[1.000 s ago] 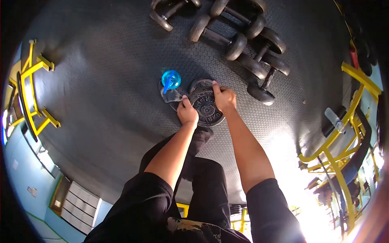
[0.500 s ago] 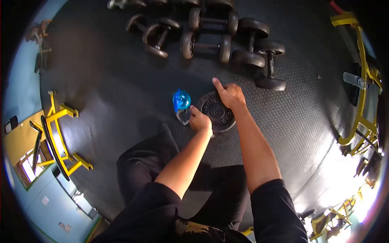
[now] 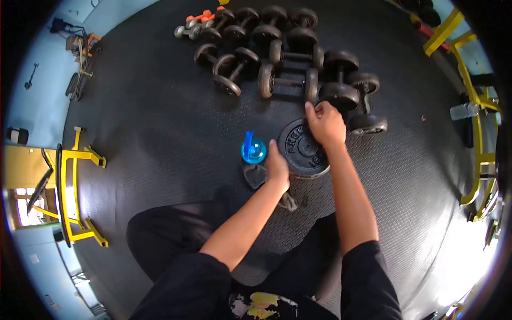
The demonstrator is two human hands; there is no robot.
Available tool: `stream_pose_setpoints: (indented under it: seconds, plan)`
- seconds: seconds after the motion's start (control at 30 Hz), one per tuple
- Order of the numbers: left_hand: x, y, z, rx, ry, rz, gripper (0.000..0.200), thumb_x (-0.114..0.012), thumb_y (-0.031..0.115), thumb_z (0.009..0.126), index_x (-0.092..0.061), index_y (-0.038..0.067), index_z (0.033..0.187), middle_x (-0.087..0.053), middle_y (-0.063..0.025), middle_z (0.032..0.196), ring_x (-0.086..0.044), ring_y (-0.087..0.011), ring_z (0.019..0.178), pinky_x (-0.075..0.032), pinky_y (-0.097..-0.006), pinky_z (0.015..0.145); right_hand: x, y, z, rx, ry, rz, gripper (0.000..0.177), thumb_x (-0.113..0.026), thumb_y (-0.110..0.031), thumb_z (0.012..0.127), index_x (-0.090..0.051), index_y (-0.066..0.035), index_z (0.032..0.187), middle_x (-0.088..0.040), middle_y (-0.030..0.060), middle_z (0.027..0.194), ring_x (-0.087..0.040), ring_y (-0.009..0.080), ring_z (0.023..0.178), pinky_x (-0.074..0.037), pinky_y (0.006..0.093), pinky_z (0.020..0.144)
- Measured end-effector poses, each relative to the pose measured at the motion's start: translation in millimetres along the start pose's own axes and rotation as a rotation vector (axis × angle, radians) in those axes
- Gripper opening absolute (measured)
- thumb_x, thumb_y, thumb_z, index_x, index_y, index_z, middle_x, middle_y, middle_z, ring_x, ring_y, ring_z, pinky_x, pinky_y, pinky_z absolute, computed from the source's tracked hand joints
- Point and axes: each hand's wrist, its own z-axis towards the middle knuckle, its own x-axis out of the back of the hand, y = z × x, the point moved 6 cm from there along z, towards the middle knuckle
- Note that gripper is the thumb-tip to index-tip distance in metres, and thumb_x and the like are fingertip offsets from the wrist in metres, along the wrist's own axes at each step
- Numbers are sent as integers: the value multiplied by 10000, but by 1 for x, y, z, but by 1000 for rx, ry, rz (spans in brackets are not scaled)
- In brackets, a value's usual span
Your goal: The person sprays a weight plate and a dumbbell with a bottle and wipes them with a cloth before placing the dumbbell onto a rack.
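A round black weight plate with raised lettering lies in front of me, between my hands. My left hand rests against its left edge, thumb pointing up, the other fingers hidden at the rim. At the plate's upper right edge is my right hand, its fingers curled over the rim. A blue-lidded bottle stands just left of my left hand. Dark grey cloth lies below the bottle, and another bit of it shows beneath my left wrist.
Several dark dumbbells lie beyond the plate, with small orange ones farther back. Yellow-framed equipment stands at the left, and a yellow frame at the right holds a clear bottle. Black textured matting covers the floor.
The view has shifted, showing more dumbbells at the top. My right hand's thumb and fingers have drawn closer together, and my left hand has turned more upright along the plate's edge.
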Motion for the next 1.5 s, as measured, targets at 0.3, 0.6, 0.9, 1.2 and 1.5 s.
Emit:
stream_pose_setpoints:
  seconds: [0.3, 0.6, 0.9, 1.2, 1.5]
  plan:
    - [157, 66, 26, -809, 223, 1113, 880, -836, 360, 742, -370, 50, 1421, -453, -228, 1343, -508, -350, 1223, -425, -452, 1030, 6, -38, -27, 516, 256, -58, 295, -720, -357, 815, -619, -80, 798, -645, 98, 770, -643, 309, 749, -486, 434, 686]
    - [70, 105, 65, -1222, -329, 1276, 1139, -852, 337, 663, -185, 118, 1560, -299, -284, 1532, -384, -448, 1366, -370, -500, 1108, -132, -17, -236, -35, -283, 219, 133, -697, -174, 772, -628, -68, 814, -638, 141, 760, -636, 354, 705, -520, 446, 688]
    - [57, 110, 32, -1267, -218, 962, 766, -685, 158, 705, -431, 93, 1424, -557, -197, 1309, -555, -400, 1202, -442, -448, 1027, -239, 31, -254, 196, -491, -306, 371, -731, -245, 797, -589, -160, 1129, -532, 122, 1237, -494, 333, 1193, -422, 501, 968]
    - [17, 160, -66, -920, -675, 1018, 449, -661, 192, 730, -637, 91, 1167, -705, -108, 1035, -681, -238, 877, -521, -355, 803, -53, 28, -240, -257, -359, 272, 392, -542, -277, 929, -460, 1, 1192, -645, 340, 1033, -617, 526, 980, -479, 540, 894]
    - [22, 154, -134, -518, -831, 1607, 367, -660, 282, 773, -647, 96, 1088, -701, -107, 1000, -675, -259, 945, -503, -374, 851, 2, 83, -247, -642, -20, 1217, 538, -753, -14, 801, -447, 25, 1242, -599, 131, 1032, -646, 220, 862, -576, 351, 704]
